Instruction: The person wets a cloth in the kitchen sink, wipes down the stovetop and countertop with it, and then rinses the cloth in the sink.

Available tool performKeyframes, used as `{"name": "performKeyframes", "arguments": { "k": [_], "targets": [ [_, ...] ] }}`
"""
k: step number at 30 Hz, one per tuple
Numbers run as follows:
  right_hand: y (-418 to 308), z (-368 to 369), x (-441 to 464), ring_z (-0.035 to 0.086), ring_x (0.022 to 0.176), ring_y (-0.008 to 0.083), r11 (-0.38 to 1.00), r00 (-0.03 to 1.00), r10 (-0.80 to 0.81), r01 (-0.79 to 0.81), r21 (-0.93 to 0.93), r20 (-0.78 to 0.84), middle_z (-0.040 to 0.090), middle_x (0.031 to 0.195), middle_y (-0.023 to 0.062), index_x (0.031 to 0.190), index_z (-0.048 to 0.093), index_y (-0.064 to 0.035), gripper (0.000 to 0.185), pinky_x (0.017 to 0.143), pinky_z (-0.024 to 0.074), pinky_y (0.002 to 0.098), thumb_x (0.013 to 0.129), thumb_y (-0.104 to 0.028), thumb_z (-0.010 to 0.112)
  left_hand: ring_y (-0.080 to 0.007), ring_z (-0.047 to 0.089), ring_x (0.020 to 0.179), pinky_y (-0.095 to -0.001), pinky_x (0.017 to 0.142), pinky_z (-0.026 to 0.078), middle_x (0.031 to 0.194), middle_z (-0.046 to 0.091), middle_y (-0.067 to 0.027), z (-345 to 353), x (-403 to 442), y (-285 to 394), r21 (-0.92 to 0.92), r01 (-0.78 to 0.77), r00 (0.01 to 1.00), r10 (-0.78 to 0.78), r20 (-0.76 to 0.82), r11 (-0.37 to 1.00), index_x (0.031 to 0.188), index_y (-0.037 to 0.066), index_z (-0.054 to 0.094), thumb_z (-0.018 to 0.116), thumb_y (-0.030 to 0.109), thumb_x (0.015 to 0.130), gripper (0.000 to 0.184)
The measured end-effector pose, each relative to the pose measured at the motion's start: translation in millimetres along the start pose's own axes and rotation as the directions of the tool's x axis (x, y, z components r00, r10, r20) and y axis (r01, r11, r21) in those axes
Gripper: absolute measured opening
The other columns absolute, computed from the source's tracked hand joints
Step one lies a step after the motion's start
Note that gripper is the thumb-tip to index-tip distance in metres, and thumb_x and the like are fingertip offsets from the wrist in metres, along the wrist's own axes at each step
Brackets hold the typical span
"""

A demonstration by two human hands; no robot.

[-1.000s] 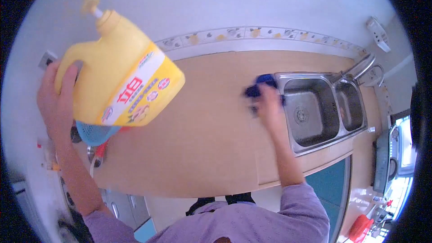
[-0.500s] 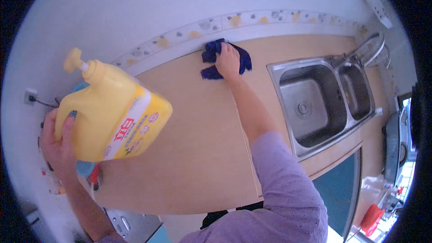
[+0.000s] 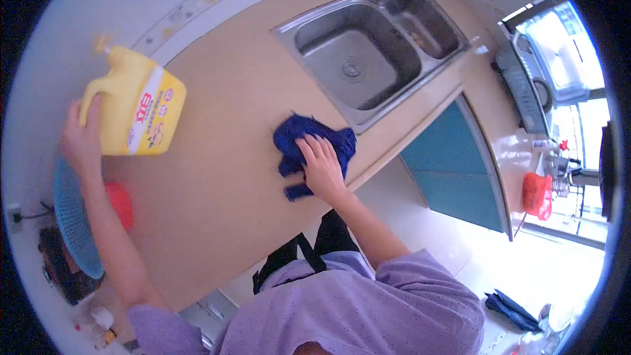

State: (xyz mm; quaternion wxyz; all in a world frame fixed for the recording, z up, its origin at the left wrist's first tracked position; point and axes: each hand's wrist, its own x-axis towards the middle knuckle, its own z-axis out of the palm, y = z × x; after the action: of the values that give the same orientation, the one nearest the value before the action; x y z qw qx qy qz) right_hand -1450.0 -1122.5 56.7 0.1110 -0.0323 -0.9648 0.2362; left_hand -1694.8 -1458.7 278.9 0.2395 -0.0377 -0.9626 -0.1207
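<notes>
My left hand [image 3: 83, 137] is wrapped round the handle of a big yellow pump bottle [image 3: 121, 115] with a white and yellow label, at the left over the counter. The bottle's pump top points up and left. My right hand [image 3: 322, 169] lies with its fingers on a crumpled dark blue cloth [image 3: 294, 137], pressing it on the light wooden counter [image 3: 217, 118] close to the front edge, below and left of the sink. The palm hides part of the cloth.
A steel double sink [image 3: 351, 59] is set in the counter at the upper right. Beside my left forearm are a blue basket [image 3: 72, 217] and a red object [image 3: 119, 205]. At the right are a dish rack [image 3: 526, 85] and a red item [image 3: 537, 195].
My right hand and the cloth have moved from near the back wall to the counter's front edge. The bottle is now farther from the camera, still held. The view has turned.
</notes>
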Motion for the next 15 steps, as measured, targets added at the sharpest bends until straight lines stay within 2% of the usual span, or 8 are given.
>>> {"name": "performKeyframes", "arguments": {
  "k": [2, 6, 9, 11, 13, 15],
  "targets": [
    [25.9, -32.3, -30.5, 0.04, 0.126, 0.0326, 0.998, 0.999, 0.021, -0.019, -0.06, 0.027, 0.047, 0.131, 0.0134, 0.126, 0.047, -0.0082, 0.05, 0.108, 0.0269, 0.0446, 0.077, -0.003, 0.052, -0.0245, 0.064, 0.082, -0.0358, 0.072, 0.048, 0.091, 0.067, -0.0144, 5.8, 4.3, -11.0, -0.042, -0.022, 1.0, 0.022, -0.003, 0.999, 0.102, 0.005, 0.062, 0.06, 0.042, 0.088, 0.04],
    [95.8, -84.6, -23.9, 0.042, 0.123, 0.0339, 1.0, 0.999, 0.02, -0.019, 0.016, -0.036, 0.048, 0.129, 0.0136, 0.125, 0.048, -0.0088, 0.055, 0.105, 0.0313, 0.0445, 0.071, 0.003, 0.054, -0.0245, 0.063, 0.087, -0.0355, 0.075, 0.047, 0.097, 0.066, -0.0151, 31.6, 11.1, -55.6, -0.143, -0.021, 0.997, 0.01, -0.079, 0.99, 0.107, 0.006, 0.062, 0.058, 0.046, 0.087, 0.045],
    [171.4, -111.7, 4.4, 0.044, 0.119, 0.0345, 0.998, 0.989, 0.06, -0.057, 0.029, -0.136, 0.05, 0.127, 0.0141, 0.123, 0.051, -0.0093, 0.055, 0.103, 0.0339, 0.0438, 0.069, 0.004, 0.055, -0.0239, 0.063, 0.092, -0.0343, 0.079, 0.047, 0.104, 0.066, -0.0147, 22.8, 1.8, -26.3, 0.031, 0.086, 0.984, -0.08, -0.158, 0.996, 0.113, 0.007, 0.062, 0.058, 0.046, 0.087, 0.047],
    [236.4, -133.5, 28.1, 0.045, 0.118, 0.0353, 0.996, 0.98, 0.084, -0.081, 0.028, -0.18, 0.05, 0.126, 0.0144, 0.123, 0.051, -0.0094, 0.057, 0.102, 0.0349, 0.0436, 0.068, 0.005, 0.057, -0.0251, 0.062, 0.095, -0.0341, 0.083, 0.046, 0.11, 0.064, -0.0157, 29.7, 6.0, -31.9, 0.007, 0.049, 0.997, -0.049, -0.058, 0.999, 0.121, 0.005, 0.058, 0.058, 0.049, 0.086, 0.056],
    [305.0, -162.4, 52.9, 0.046, 0.117, 0.0356, 0.994, 0.971, 0.105, -0.105, 0.01, -0.215, 0.051, 0.125, 0.0148, 0.123, 0.051, -0.009, 0.056, 0.101, 0.0362, 0.0428, 0.069, 0.005, 0.059, -0.0273, 0.061, 0.096, -0.0353, 0.085, 0.046, 0.115, 0.061, -0.0181, 21.5, 1.5, -27.6, 0.101, 0.263, 0.965, -0.263, -0.018, 0.959, 0.124, 0.0, 0.053, 0.058, 0.051, 0.086, 0.063],
    [376.4, -188.1, 77.7, 0.047, 0.116, 0.0355, 0.991, 0.962, 0.124, -0.134, -0.027, -0.244, 0.052, 0.123, 0.0151, 0.123, 0.05, -0.0083, 0.053, 0.1, 0.037, 0.0416, 0.072, 0.004, 0.061, -0.0296, 0.059, 0.1, -0.0366, 0.089, 0.044, 0.117, 0.059, -0.0212, 20.2, -0.2, -21.7, 0.007, 0.347, 0.937, -0.347, 0.043, 0.938, 0.127, -0.002, 0.05, 0.056, 0.051, 0.086, 0.067]
  ]
}}
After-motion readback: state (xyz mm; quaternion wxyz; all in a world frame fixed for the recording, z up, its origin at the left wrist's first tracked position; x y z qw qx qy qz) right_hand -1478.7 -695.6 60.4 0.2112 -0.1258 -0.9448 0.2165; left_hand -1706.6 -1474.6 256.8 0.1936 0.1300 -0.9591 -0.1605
